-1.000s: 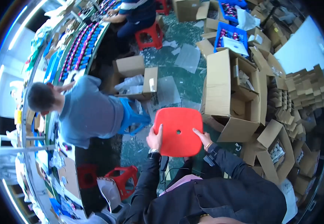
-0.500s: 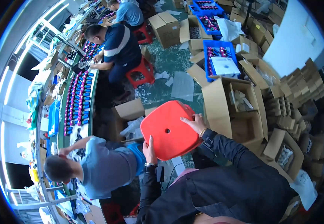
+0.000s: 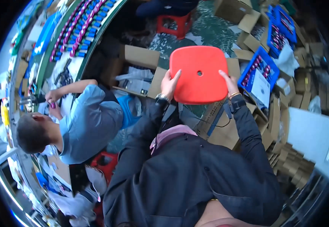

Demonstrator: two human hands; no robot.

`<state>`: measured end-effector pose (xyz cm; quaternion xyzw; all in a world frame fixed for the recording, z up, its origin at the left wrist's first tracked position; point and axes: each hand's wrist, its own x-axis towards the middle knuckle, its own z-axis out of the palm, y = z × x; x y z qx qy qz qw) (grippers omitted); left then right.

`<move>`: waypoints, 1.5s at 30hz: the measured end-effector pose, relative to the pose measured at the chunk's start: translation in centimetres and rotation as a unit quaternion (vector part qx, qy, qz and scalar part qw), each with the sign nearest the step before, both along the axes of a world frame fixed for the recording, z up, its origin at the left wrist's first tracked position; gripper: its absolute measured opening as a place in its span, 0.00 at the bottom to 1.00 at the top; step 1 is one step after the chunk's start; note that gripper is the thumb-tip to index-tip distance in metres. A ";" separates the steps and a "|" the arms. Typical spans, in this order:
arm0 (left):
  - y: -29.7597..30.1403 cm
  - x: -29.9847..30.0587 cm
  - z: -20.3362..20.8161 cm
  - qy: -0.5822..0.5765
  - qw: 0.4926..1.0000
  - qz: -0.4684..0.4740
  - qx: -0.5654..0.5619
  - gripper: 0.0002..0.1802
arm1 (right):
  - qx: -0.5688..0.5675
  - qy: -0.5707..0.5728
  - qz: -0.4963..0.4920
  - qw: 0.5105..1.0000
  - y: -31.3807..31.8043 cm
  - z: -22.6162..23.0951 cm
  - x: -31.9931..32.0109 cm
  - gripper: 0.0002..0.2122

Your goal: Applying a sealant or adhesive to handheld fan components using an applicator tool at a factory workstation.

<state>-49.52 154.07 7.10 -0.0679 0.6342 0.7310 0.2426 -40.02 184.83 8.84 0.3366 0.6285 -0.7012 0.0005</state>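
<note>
A red plastic stool (image 3: 198, 85) is held up in front of me, its rounded square seat facing me with a small hole in the middle. Along its left edge my left hand (image 3: 169, 85) is closed, thumb on the seat top. On the opposite edge my right hand (image 3: 230, 84) grips in the same way. Fingers of both hands are partly hidden under the seat, and the stool's legs cannot be seen. Below and around the stool stand open cardboard boxes, one of them (image 3: 139, 55) just beyond my left hand.
At left a co-worker (image 3: 92, 121) sits on a blue stool (image 3: 128, 111) by a bench (image 3: 83, 62) with rows of pink-and-blue parts. Blue crates (image 3: 274, 70) and many cartons line the right. Another red stool (image 3: 174, 25) is ahead. A thin cable (image 3: 213, 125) hangs below the held stool.
My view has swung round and tilted down toward my body. The red stool has gone from tilted to squarer in front of me, still between both hands.
</note>
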 end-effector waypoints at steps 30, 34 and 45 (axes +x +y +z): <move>4.4 -25.0 -34.6 -0.055 0.946 0.278 -0.157 0.19 | 0.349 -0.131 0.263 0.890 6.3 -31.5 -39.1 0.32; -10.3 -16.1 -40.3 -0.060 0.745 0.460 -0.480 0.18 | 0.418 0.152 0.388 0.807 -8.1 -25.0 -43.2 0.28; -27.8 -5.1 -56.5 -0.220 0.760 0.260 -0.554 0.35 | 0.403 0.037 0.521 0.752 -31.8 -42.7 -51.0 0.22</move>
